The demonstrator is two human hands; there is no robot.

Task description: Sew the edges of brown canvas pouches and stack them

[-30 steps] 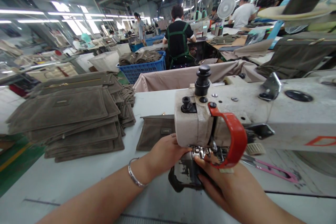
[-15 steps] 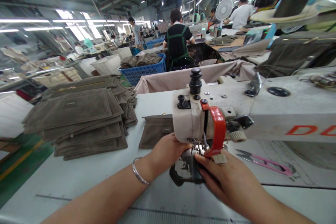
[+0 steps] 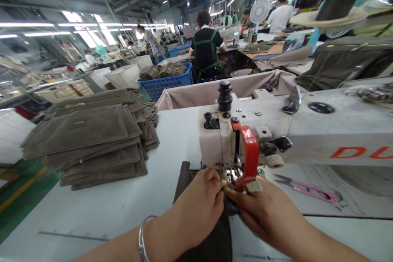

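Observation:
My left hand (image 3: pixel 199 204) is closed on a dark olive fabric pouch (image 3: pixel 216 239), its fingertips pinching the edge close to the needle area. The pouch lies tilted across the machine bed and runs toward me beneath my wrist. My right hand (image 3: pixel 270 208) comes in from the other side, thumb and fingers against the pouch's right edge; some of its fingers are hidden. Over both fingertips stands the white sewing machine (image 3: pixel 215 143), with a red guard (image 3: pixel 251 151) in front of its needle bar. The guard and my hands hide most of the presser foot.
A tall stack of olive pouches (image 3: pixel 92 135) stands left on the white table (image 3: pixel 175 127). Pink-handled thread snips (image 3: pixel 310 190) lie right, below the machine arm. Beyond the table are a pink cloth-lined bin (image 3: pixel 184 94), a blue basket (image 3: pixel 167 84) and a seated co-worker (image 3: pixel 205 47).
The pouch that lay flat left of the machine head is now turned and drawn toward me under my left hand. My left hand has moved nearer, fingers curled; the right has barely shifted.

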